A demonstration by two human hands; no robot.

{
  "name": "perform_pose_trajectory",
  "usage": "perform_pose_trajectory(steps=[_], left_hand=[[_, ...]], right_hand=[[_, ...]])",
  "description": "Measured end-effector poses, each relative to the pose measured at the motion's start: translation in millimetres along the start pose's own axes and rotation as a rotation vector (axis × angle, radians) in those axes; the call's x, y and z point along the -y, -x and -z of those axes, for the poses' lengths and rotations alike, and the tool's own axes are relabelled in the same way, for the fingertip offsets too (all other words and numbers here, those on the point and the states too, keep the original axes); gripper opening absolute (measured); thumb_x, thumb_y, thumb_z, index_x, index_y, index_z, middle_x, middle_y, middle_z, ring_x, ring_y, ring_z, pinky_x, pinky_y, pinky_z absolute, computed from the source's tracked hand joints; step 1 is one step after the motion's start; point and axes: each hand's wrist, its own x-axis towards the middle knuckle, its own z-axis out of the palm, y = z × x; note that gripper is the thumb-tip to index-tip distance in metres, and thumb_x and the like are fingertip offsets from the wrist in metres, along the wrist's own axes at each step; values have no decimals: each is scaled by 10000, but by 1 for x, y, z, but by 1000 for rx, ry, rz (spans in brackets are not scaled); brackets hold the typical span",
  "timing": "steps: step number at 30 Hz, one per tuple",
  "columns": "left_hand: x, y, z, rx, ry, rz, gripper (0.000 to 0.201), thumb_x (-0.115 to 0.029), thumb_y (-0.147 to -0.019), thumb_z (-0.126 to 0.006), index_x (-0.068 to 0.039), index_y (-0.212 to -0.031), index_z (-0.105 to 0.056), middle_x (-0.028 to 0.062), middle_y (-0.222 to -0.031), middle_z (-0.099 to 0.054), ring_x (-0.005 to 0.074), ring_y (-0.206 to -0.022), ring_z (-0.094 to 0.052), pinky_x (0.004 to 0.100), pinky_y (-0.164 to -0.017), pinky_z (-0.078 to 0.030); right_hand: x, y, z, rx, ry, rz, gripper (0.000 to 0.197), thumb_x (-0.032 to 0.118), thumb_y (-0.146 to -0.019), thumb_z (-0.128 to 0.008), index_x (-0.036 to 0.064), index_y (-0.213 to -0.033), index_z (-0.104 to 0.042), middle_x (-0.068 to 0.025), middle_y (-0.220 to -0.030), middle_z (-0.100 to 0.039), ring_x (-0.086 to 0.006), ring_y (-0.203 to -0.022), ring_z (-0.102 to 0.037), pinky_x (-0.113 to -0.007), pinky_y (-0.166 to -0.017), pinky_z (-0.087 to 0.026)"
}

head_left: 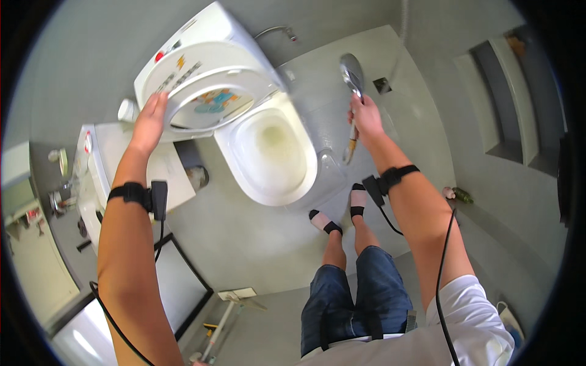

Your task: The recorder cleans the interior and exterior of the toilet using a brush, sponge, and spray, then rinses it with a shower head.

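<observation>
The stretched fingers of my left hand [150, 122] lie against the rim of the raised toilet seat [249, 79]; its thumb is hidden. Behind the seat stands the white lid [204, 53], printed with a yellow bolt. A cartoon picture shows through the seat's opening. Below, the white toilet bowl [237, 143] is uncovered, with yellowish water inside. My right hand [367, 117], to the right of the bowl, is closed round a chrome shower head [351, 68] with its head pointing away from me. A pale strip with a brownish part hangs under this hand; I cannot tell whether it is the hose.
A white cabinet [174, 177] with a washbasin stands left of the toilet. Wet floor and a drain [382, 85] lie on the right. A floor squeegee [220, 323] leans near my feet's left. Wall niches [513, 100] and a green bottle [464, 195] are at the right.
</observation>
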Motion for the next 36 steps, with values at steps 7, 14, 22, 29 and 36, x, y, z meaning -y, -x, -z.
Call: perform_pose_trajectory(steps=[7, 14, 22, 29, 36], left_hand=[[-6, -7, -1, 21, -61, 36, 533, -452, -1115, -341, -19, -1304, -588, 143, -1278, -602, 264, -1236, -525, 323, -1115, -347], [-10, -3, 3, 43, -80, 112, 591, -496, -1116, -277, -29, -1326, -572, 140, -1295, -592, 270, -1268, -515, 335, -1130, -334], [-11, 0, 5, 55, -130, 41, 569, -471, -1119, -280, -29, -1310, -582, 134, -1289, -592, 267, -1259, -522, 334, -1126, -337], [-10, 0, 2, 39, -65, 9, 545, -455, -1117, -322, -25, -1309, -596, 125, -1279, -587, 270, -1249, -532, 322, -1118, -343], [-8, -6, 0, 38, -102, 49, 560, -522, -1090, -354, -84, -1331, -606, 136, -1403, -556, 263, -1318, -518, 338, -1138, -331]], right_hand=[[30, -54, 5, 1, 195, 73, 340, 362, -1044, -557, 22, -1066, -560, -115, -886, -608, -243, -808, -600, -391, -731, -490], [-12, 2, 47, 182, 543, 24, 456, 415, -1040, -532, -15, -1190, -560, -262, -1124, -663, -426, -1107, -628, -475, -951, -477], [-93, 61, 89, 294, 618, -43, 411, 369, -1039, -561, -27, -1148, -535, -248, -983, -650, -437, -936, -631, -492, -847, -486], [-145, 142, 73, 604, 833, -29, 352, 281, -1034, -572, -12, -1216, -503, -244, -987, -652, -438, -970, -636, -504, -854, -493], [-168, 192, -11, 1210, 1291, 526, 378, 305, -1006, -598, 68, -1288, -512, -188, -1347, -607, -312, -1219, -611, -448, -981, -489]])
